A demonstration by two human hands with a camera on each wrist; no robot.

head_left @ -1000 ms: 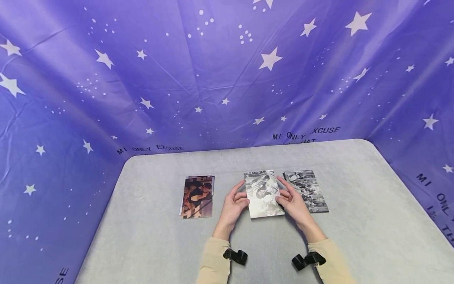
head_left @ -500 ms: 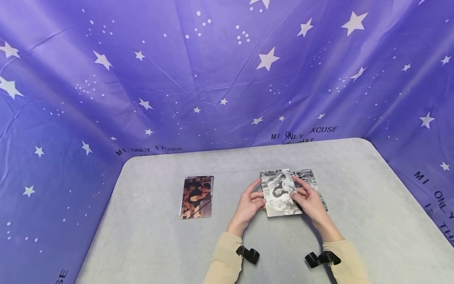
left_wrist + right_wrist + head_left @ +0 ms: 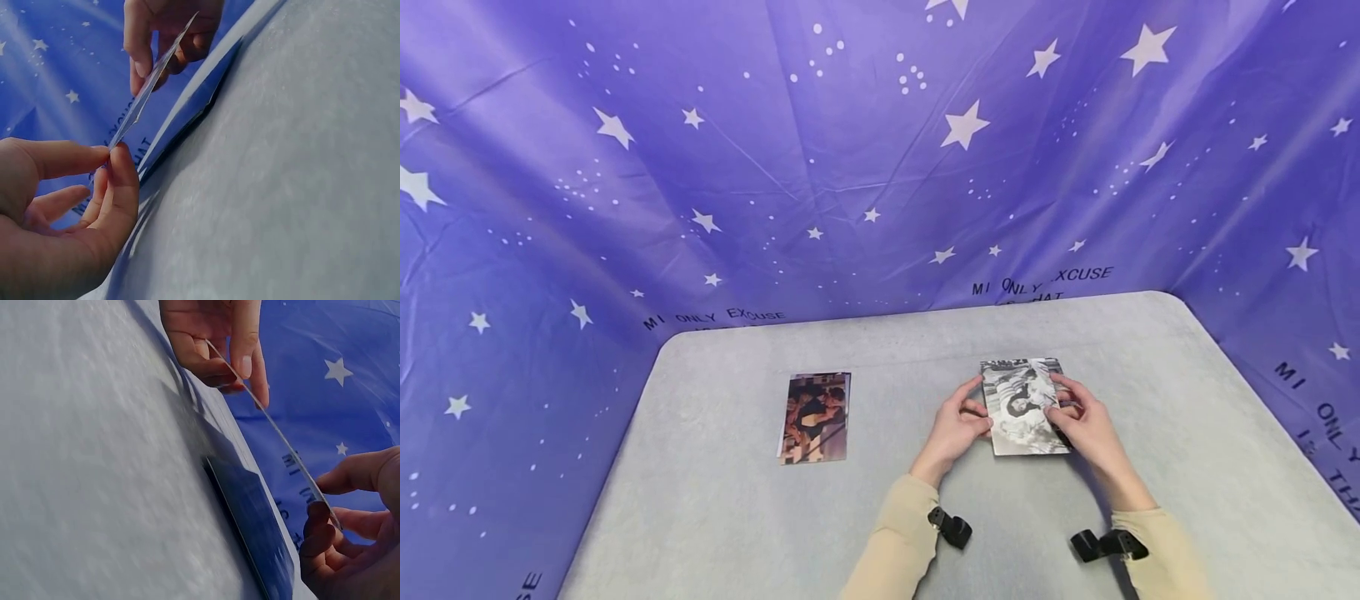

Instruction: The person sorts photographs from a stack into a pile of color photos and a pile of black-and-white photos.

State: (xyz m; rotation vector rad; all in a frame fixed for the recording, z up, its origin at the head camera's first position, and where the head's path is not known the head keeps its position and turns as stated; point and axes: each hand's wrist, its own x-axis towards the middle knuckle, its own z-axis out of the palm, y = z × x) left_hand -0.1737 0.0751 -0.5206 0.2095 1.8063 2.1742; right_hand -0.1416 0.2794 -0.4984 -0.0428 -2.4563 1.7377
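A black-and-white photo print [image 3: 1021, 408] is held between both hands, seen nearly edge-on in the wrist views. My left hand [image 3: 955, 429] pinches its left edge between thumb and fingers, while my right hand [image 3: 1088, 423] grips the right edge the same way. Beneath it, a low stack of photos [image 3: 250, 519] lies on the table, with a gap under the held print in the right wrist view. From the head view that stack is almost fully covered by the print. Farther left lies a second stack, topped by a colour photo [image 3: 814, 418].
The grey table [image 3: 715, 517] has a rounded far edge. Close behind it hangs a purple cloth backdrop [image 3: 865, 150] with white stars and lettering, which also runs along both sides. Black camera straps [image 3: 951, 528] sit on both sleeved wrists.
Both hands have carried the black-and-white photo print to the right, from between the two stacks to over the right one. The colour stack stays put.
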